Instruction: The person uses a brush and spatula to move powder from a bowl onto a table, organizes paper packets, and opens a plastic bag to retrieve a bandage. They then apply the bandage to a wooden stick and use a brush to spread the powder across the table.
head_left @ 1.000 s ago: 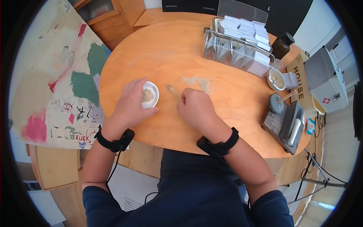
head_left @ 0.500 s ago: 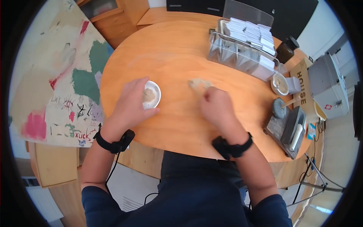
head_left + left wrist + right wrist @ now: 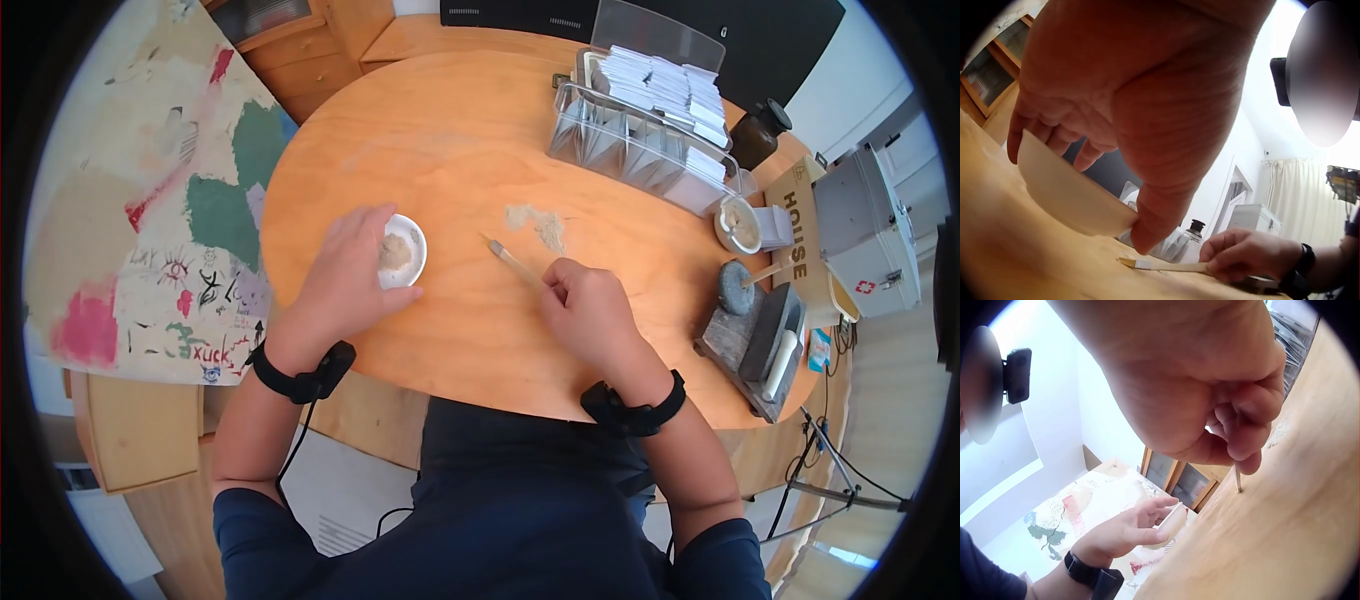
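Note:
My left hand (image 3: 345, 265) holds a small white bowl (image 3: 418, 262) by its rim, thumb on the near side and fingers on the far side. Beige powder (image 3: 393, 252) lies inside it. The left wrist view shows the bowl (image 3: 1066, 187) tilted, close over the table. A flat brush with a pale handle (image 3: 520, 268) is pinched in my right hand (image 3: 592, 312), its bristles pointing left and away from me. Just beyond the brush, a patch of beige powder (image 3: 548, 230) is spread on the wooden table (image 3: 450, 130).
A clear organizer (image 3: 640, 150) full of white packets stands at the back right. Beside it are a brown bottle (image 3: 758, 135) and a white mortar (image 3: 738, 225). Farther right sit a stone grinding block (image 3: 745, 340), a HOUSE box (image 3: 795, 215) and a silver case (image 3: 875, 230).
My right hand has carried the brush rightward from beside the bowl to the powder patch, then drawn back slightly toward me. My left hand keeps its hold on the bowl.

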The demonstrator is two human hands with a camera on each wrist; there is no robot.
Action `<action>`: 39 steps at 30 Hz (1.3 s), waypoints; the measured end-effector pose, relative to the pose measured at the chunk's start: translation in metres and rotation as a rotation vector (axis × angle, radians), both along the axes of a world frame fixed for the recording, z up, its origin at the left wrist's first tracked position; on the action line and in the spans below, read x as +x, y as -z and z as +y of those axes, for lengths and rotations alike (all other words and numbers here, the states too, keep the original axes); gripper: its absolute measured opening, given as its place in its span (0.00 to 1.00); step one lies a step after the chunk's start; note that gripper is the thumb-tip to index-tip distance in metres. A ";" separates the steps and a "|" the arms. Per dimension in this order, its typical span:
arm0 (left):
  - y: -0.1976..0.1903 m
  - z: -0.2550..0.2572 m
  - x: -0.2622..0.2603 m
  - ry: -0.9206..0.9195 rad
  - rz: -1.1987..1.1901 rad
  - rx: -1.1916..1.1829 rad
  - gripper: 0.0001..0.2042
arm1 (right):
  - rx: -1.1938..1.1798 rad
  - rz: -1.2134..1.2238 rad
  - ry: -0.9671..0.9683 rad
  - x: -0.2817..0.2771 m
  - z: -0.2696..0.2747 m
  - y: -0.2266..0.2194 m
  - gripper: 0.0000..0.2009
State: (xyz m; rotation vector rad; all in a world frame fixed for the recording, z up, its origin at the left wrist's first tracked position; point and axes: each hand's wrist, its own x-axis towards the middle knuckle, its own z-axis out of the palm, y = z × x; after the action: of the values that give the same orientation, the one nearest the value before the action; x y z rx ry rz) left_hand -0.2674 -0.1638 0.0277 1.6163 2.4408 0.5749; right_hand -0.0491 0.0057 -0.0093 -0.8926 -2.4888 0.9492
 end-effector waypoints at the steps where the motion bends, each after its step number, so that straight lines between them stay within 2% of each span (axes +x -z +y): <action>1: 0.000 0.002 0.001 0.002 0.001 0.001 0.40 | 0.063 -0.022 0.004 0.001 0.000 0.002 0.04; 5: 0.002 0.004 0.006 0.056 -0.001 0.009 0.40 | 0.021 0.021 0.116 0.006 0.009 0.001 0.04; 7: 0.003 0.007 0.009 0.078 0.000 0.019 0.40 | 0.079 0.076 -0.049 0.010 0.002 -0.002 0.04; 11: 0.003 0.008 0.011 0.066 0.011 0.007 0.40 | 0.196 0.031 0.010 0.013 0.006 -0.001 0.03; 13: 0.003 0.007 0.011 0.061 0.009 -0.010 0.40 | 0.050 0.022 0.055 0.022 0.013 -0.011 0.03; 15: 0.005 0.007 0.012 0.084 0.006 -0.006 0.40 | 0.062 0.047 -0.009 0.031 0.010 -0.011 0.03; 17: 0.007 0.009 0.014 0.087 0.014 0.002 0.40 | 0.117 -0.037 -0.121 0.037 0.009 -0.010 0.03; 18: 0.007 0.010 0.014 0.085 0.022 0.007 0.40 | 0.117 -0.037 -0.116 0.039 0.013 -0.008 0.03; 20: 0.007 0.011 0.015 0.087 0.019 0.006 0.40 | 0.133 -0.012 0.063 0.039 0.021 -0.003 0.02; 21: 0.006 0.011 0.015 0.083 0.015 0.004 0.40 | 0.132 -0.011 0.062 0.041 0.021 -0.005 0.02; 24: 0.004 0.013 0.018 0.100 -0.007 -0.016 0.40 | 0.070 0.037 -0.112 0.049 0.015 -0.007 0.02; 25: 0.004 0.014 0.019 0.104 -0.007 -0.015 0.40 | 0.071 0.037 -0.108 0.049 0.016 -0.005 0.02; 27: 0.005 0.017 0.021 0.117 -0.002 -0.004 0.40 | 0.237 -0.010 -0.038 0.051 0.017 -0.003 0.02; 31: 0.006 0.018 0.023 0.125 0.003 -0.008 0.40 | 0.103 0.001 0.007 0.062 0.020 -0.011 0.02; 33: 0.006 0.020 0.026 0.148 -0.027 0.011 0.39 | 0.116 -0.070 -0.154 0.069 0.016 -0.014 0.02; 34: 0.006 0.021 0.027 0.153 -0.028 0.012 0.39 | 0.118 -0.072 -0.149 0.070 0.018 -0.011 0.02; 36: 0.007 0.022 0.028 0.163 -0.028 0.009 0.39 | 0.194 -0.060 0.015 0.070 0.022 -0.001 0.02; 39: 0.007 0.022 0.030 0.175 -0.027 0.009 0.40 | 0.192 -0.016 -0.044 0.073 0.021 -0.008 0.02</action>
State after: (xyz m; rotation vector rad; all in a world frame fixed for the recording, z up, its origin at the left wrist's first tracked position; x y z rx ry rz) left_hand -0.2369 -0.1421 0.0207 1.7901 2.2509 0.5756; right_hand 0.0237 0.0268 -0.0012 -0.7893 -2.5694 0.7041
